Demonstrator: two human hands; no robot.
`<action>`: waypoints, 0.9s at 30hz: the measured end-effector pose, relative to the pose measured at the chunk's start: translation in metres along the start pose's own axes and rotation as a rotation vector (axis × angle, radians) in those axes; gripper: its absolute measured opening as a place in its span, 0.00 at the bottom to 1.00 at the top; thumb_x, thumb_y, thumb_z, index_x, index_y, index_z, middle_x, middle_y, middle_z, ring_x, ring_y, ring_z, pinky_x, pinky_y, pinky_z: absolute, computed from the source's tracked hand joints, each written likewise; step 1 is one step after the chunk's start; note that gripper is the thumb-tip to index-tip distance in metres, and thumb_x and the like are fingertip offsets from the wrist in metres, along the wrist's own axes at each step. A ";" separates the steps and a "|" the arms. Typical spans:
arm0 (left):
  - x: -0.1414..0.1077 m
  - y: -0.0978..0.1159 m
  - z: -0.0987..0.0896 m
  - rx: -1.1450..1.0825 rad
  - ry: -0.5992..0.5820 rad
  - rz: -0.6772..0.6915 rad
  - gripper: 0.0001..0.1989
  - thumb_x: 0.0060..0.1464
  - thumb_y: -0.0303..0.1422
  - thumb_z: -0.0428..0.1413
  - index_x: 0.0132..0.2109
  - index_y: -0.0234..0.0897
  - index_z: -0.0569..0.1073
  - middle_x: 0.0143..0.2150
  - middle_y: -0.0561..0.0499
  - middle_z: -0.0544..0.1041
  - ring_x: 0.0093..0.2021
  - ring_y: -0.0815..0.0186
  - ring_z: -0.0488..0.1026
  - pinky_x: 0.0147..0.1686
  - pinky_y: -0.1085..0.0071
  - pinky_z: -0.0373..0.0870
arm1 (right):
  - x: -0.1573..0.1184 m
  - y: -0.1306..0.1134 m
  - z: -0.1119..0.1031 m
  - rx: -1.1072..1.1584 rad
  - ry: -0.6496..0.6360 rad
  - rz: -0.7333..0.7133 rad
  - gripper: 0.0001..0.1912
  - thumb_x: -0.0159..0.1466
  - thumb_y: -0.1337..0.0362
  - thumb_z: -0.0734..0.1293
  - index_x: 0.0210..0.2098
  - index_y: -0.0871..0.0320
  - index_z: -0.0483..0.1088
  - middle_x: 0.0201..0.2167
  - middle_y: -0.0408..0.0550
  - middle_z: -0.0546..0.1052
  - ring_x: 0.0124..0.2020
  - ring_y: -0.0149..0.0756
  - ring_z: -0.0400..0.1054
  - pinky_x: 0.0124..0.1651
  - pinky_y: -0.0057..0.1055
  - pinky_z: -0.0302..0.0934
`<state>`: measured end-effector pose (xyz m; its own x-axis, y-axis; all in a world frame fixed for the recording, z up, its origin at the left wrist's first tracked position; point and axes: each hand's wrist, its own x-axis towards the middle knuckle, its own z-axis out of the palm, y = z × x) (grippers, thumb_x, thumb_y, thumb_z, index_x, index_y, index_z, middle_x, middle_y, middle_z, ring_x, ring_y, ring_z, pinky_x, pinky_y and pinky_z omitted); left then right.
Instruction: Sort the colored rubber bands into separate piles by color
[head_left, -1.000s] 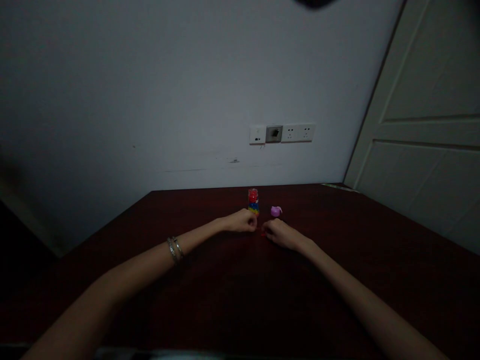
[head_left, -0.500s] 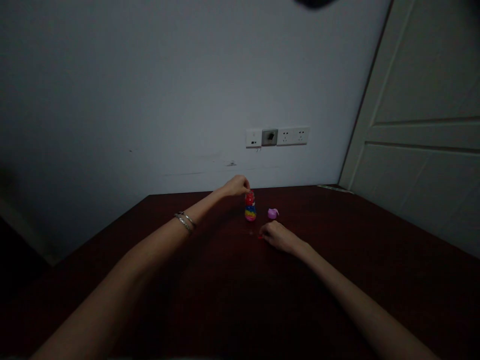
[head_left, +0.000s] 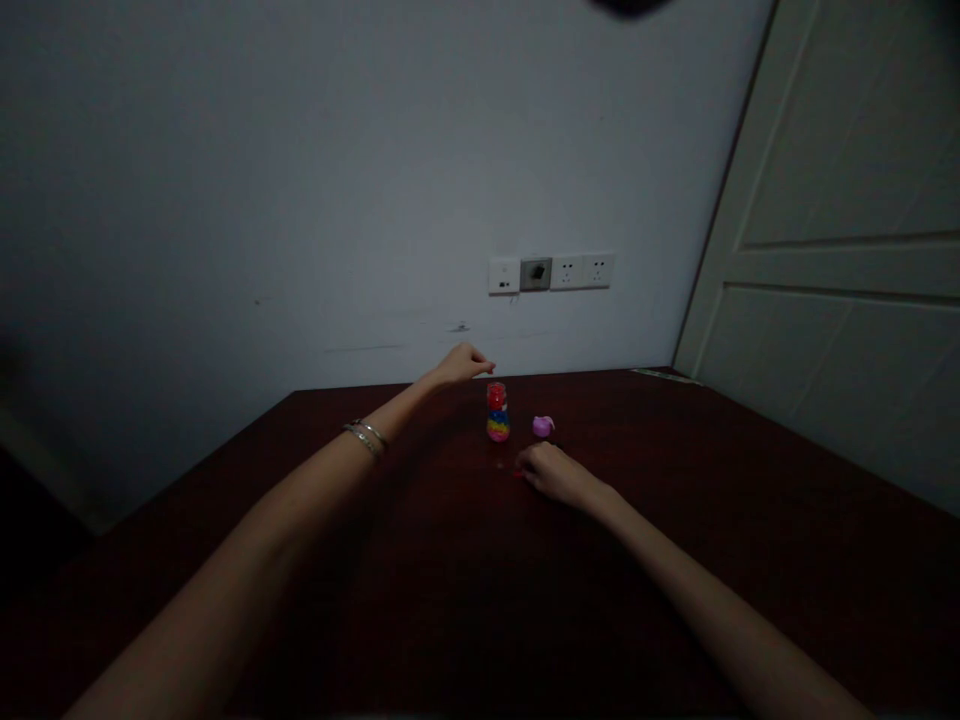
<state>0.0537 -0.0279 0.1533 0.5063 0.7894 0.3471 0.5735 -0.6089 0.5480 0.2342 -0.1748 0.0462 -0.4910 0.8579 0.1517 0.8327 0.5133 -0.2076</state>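
Observation:
A small clear jar (head_left: pixel 497 412) stands upright on the dark table, filled with coloured layers: red on top, then blue, yellow and pink. Its mouth is uncovered. Just above and left of the rim is my left hand (head_left: pixel 463 364), thumb and finger pinched together with a tiny reddish bit at their tips. My right hand (head_left: pixel 553 470) rests on the tabletop in front of the jar, fingers curled down by a small red piece (head_left: pixel 518 474). What its fingers grip is too small and dark to make out. Behind that hand lies a purple cap (head_left: pixel 543 426) with a loop.
The dark red-brown table (head_left: pixel 420 600) meets a pale wall (head_left: pixel 375 200) at its back edge. Wall sockets (head_left: pixel 582 271) sit above the table. A panelled white door (head_left: pixel 840 270) rises on the right.
My left hand has risen from the jar's mouth and moved slightly left, its fingers now off the rim. My right hand stays nearly in place by the red piece.

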 end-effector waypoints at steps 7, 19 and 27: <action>-0.028 -0.064 0.025 -0.139 0.248 -0.301 0.20 0.50 0.41 0.48 0.31 0.28 0.77 0.14 0.56 0.61 0.18 0.74 0.55 0.21 0.76 0.51 | -0.002 -0.002 -0.002 -0.008 0.009 -0.041 0.11 0.59 0.73 0.59 0.34 0.62 0.72 0.36 0.55 0.76 0.38 0.38 0.70 0.39 0.27 0.55; -0.078 -0.095 0.069 -0.181 0.364 -0.481 0.20 0.52 0.39 0.46 0.31 0.30 0.78 0.18 0.51 0.71 0.23 0.67 0.67 0.28 0.73 0.60 | -0.001 0.007 0.005 0.068 0.045 -0.047 0.10 0.59 0.71 0.60 0.37 0.61 0.72 0.36 0.53 0.75 0.38 0.37 0.68 0.40 0.28 0.56; -0.078 -0.097 0.069 -0.183 0.366 -0.437 0.19 0.53 0.37 0.46 0.29 0.30 0.77 0.21 0.50 0.73 0.27 0.65 0.70 0.31 0.73 0.61 | 0.003 0.013 -0.007 0.231 0.129 -0.029 0.13 0.57 0.72 0.60 0.39 0.62 0.72 0.31 0.49 0.75 0.30 0.31 0.66 0.34 0.26 0.57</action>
<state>0.0033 -0.0353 0.0205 -0.0248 0.9591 0.2819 0.5422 -0.2240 0.8098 0.2450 -0.1659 0.0507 -0.4649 0.8399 0.2802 0.7309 0.5426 -0.4139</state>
